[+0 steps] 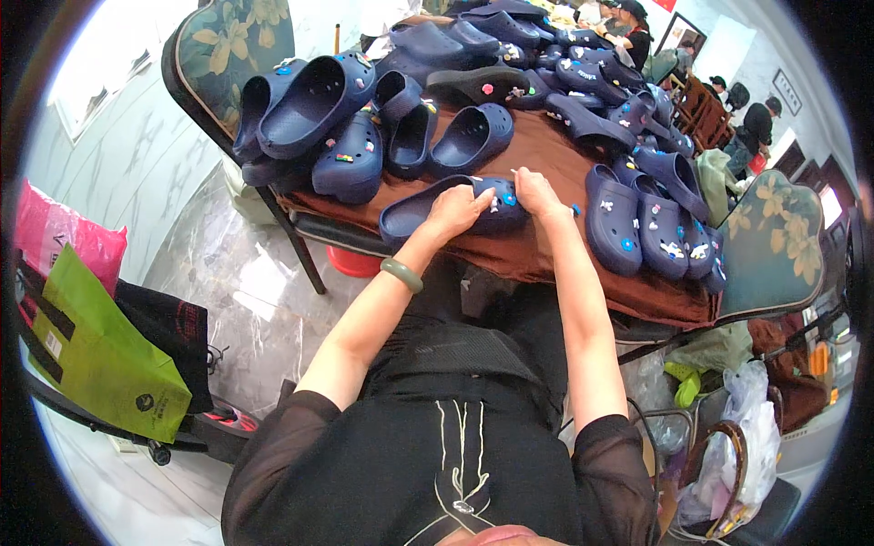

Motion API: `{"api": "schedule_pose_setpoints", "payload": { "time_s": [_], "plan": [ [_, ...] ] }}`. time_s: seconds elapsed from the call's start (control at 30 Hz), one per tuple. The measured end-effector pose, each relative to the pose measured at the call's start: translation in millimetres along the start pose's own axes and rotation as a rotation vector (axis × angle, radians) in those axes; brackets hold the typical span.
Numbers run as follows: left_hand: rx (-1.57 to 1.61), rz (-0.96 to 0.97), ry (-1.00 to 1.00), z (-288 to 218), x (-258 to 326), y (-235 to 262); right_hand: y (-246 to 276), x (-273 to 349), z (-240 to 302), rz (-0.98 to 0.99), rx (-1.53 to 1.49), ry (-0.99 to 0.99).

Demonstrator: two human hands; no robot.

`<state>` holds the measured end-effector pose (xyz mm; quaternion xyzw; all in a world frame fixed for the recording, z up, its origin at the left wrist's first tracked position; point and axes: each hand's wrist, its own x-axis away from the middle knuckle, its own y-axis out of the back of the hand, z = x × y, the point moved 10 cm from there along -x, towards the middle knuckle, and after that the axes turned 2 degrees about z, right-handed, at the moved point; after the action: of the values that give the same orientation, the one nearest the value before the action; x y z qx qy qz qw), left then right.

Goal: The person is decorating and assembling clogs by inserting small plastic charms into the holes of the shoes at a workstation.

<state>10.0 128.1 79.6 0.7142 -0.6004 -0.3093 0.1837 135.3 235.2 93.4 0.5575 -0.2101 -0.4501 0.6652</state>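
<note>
A navy foam clog lies crosswise at the near edge of the cloth-covered table, its toe to the right. My left hand is closed around its middle, thumb over the upper. Small charms, one of them blue and white, sit on the toe. Just right of the toe, my right hand is closed in a pinch; what its fingertips hold, if anything, is too small to make out. Beyond my hands stands another navy clog without visible charms.
Navy clogs with charms stand in a row at the right; more clogs are piled at the left and far back. Floral-backed chairs flank the brown cloth. A green bag hangs at the left. People are in the background.
</note>
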Motion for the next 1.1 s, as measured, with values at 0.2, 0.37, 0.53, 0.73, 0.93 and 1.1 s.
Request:
{"api": "schedule_pose_setpoints", "payload": {
  "time_s": [0.2,0.37,0.53,0.73,0.93,1.1],
  "plan": [
    [0.044,-0.033,-0.032,-2,0,0,-9,-2,-31,-0.121,-0.128,-0.078],
    [-0.004,0.011,-0.015,10,1,-4,3,13,-54,-0.242,-0.178,-0.182],
    [0.004,-0.002,-0.045,-3,0,-5,44,38,-32,-0.435,-0.332,0.22],
    [0.044,-0.047,-0.034,8,0,1,13,62,40,-0.064,-0.504,0.359],
    [0.092,-0.037,-0.084,-3,3,3,9,60,26,-0.189,-0.582,0.234],
    [0.089,0.0,-0.013,2,0,2,18,65,31,-0.506,-0.465,0.218]
  ]
}}
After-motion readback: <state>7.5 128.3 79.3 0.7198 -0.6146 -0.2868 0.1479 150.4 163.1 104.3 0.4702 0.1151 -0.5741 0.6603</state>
